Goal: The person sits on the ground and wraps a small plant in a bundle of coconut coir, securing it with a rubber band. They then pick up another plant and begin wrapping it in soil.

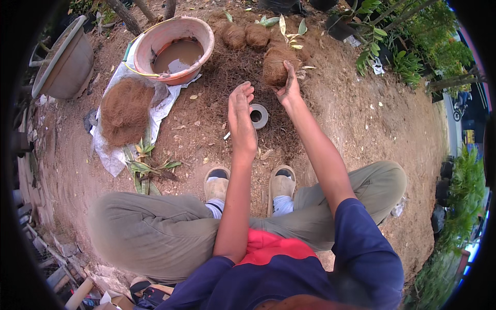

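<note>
My right hand (288, 83) grips a round ball wrapped in brown coconut fibre (274, 66), thumb on its near side and fingers beneath. Thin strands run around the ball, and pale, yellowish leaves (283, 26) show at its far end. Held out flat with nothing in it, my left hand (242, 112) is to the left of the ball. Partly hidden beside that palm lies a grey ring-shaped roll (264, 117), on ground strewn with loose dark fibre (221, 83). Two more fibre balls, one at the left (233, 36) and its neighbour (257, 35), sit farther out.
A basin of muddy water (207, 37) stands on a white plastic sheet (157, 124) at left, near a heap of brown fibre (126, 110). Uprooted leafy plants (145, 166) lie below it. A large plant pot (69, 64) is far left; potted plants (341, 27) line the upper right.
</note>
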Available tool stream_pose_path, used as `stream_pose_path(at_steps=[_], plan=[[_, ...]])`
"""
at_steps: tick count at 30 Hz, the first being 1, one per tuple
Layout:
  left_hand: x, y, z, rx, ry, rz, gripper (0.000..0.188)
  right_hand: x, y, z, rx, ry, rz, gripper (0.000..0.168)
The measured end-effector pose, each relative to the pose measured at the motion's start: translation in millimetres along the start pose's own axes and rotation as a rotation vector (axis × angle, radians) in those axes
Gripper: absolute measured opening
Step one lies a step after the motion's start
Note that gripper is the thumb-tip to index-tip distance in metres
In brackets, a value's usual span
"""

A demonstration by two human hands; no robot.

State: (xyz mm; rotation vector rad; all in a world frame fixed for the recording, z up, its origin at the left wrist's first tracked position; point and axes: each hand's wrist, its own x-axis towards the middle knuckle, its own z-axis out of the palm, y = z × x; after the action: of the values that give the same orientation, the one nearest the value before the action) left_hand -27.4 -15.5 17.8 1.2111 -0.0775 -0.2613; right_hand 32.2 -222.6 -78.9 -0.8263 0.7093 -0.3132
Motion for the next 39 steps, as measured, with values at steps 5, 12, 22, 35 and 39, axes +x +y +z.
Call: stream_pose_path(at_steps=[5, 12, 22, 35, 39], plan=[[10.6, -26.2, 7.6, 0.018, 0.027, -0.171, 0.057, 72.2, -19.4, -2.4, 0.066, 0.059, -0.010, 0.080], [30.1, -60.2, 5.1, 0.042, 0.077, -0.325, 0.050, 181.2, -40.0, 39.0, 0.114, -0.120, -0.005, 0.095], [46.4, -71.5, -15.2, 0.015, 0.159, -0.434, 0.048, 226.0, -11.0, 58.8, 0.081, 0.339, 0.028, 0.096], [34.3, -66.9, -18.4, -0.010, 0.149, -0.435, 0.043, 195.4, -4.0, 60.5, -0.493, 0.359, -0.436, 0.097], [34.0, -65.3, -17.2, 0.004, 0.166, -0.443, 0.041, 202.3, -34.3, 66.6, -0.593, 0.310, -0.329, 0.100]])
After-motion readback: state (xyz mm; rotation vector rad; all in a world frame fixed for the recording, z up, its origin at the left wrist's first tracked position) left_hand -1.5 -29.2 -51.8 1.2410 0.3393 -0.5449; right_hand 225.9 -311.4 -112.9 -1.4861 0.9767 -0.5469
